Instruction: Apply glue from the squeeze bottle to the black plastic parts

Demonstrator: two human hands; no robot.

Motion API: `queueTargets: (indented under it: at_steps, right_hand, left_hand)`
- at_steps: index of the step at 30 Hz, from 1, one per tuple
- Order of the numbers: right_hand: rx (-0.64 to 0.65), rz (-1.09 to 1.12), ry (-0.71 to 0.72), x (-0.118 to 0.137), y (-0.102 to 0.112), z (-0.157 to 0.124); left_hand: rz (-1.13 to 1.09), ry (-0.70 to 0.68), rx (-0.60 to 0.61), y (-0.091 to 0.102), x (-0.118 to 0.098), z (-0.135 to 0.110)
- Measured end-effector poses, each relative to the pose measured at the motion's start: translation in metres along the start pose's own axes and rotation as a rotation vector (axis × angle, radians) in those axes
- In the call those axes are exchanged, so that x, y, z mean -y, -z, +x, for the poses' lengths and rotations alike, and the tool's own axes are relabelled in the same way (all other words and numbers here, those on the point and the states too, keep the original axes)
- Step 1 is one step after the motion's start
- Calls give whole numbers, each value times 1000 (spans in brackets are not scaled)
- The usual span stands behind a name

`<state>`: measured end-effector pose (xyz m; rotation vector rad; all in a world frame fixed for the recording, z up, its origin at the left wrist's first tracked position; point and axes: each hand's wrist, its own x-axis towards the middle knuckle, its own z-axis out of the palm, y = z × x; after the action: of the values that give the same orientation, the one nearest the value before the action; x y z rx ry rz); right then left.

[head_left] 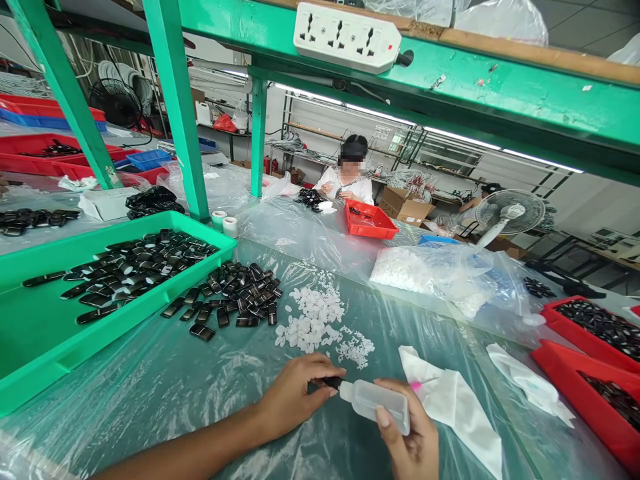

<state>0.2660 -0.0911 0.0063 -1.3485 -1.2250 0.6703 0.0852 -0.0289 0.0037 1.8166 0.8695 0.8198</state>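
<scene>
My left hand [305,387] is closed on a small black plastic piece [333,382], gripped between thumb and fingers. In my right hand [411,427] lies a translucent squeeze bottle [375,402], tilted on its side, its nozzle end pointing left at the black piece. Whether the two touch, I cannot tell. A small pink tip [416,385] shows beside my right fingers, over a white cloth [455,400]. Just beyond my hands are a pile of small white pieces [310,317] and a smaller heap of tiny white bits [356,348]. Similar black pieces [240,290] are piled to the left.
A green tray [45,373] with many black pieces stands at left. Red bins [565,367] flank the right edge, near another white cloth [525,380]. Behind lies a clear bag of white pieces [415,270]. A green frame with a power strip [347,37] crosses overhead; a person [350,177] sits opposite.
</scene>
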Motion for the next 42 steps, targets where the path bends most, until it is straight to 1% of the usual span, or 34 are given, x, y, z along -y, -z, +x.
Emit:
queueTargets:
  at_steps: [5, 9, 12, 15, 22, 26, 31, 34, 36, 37, 39, 42]
  right_hand:
    - [-6, -6, 22, 2, 1, 1]
    - [-26, 24, -28, 3, 2, 2]
    - [-34, 59, -45, 3, 2, 3]
    - [-48, 63, -37, 3, 2, 3]
    - [-68, 46, -12, 3, 2, 3]
    - [-56, 60, 6, 2, 2, 2]
    - [-48, 8, 41, 2, 2, 1]
    - [-59, -51, 99, 2, 3, 0]
    - [-73, -79, 108, 1, 3, 0]
    - [-74, -70, 92, 1, 3, 0]
    - [-62, 19, 3, 1, 2, 2]
    - [-25, 269, -174, 1, 0, 8]
  left_hand:
    - [-35, 5, 32, 0, -2, 0]
    - [-109, 48, 59, 0, -6, -1]
    - [-137, 73, 38, 0, -7, -1]
    - [-175, 70, 29, 0, -6, -1]
    - [-250, 64, 77, 1, -6, 0]
    - [-182, 88, 77, 0, -6, 1]
    - [-38, 55, 73, 1, -8, -1]
    - [-17, 43, 81, 1, -9, -2]
    - [-28, 53, 87, 1, -9, -2]
    - [-34, 60, 89, 2, -9, -2]
    - [-49, 68, 93, 2, -8, -2]
    - [-76, 60, 88, 2, -8, -2]
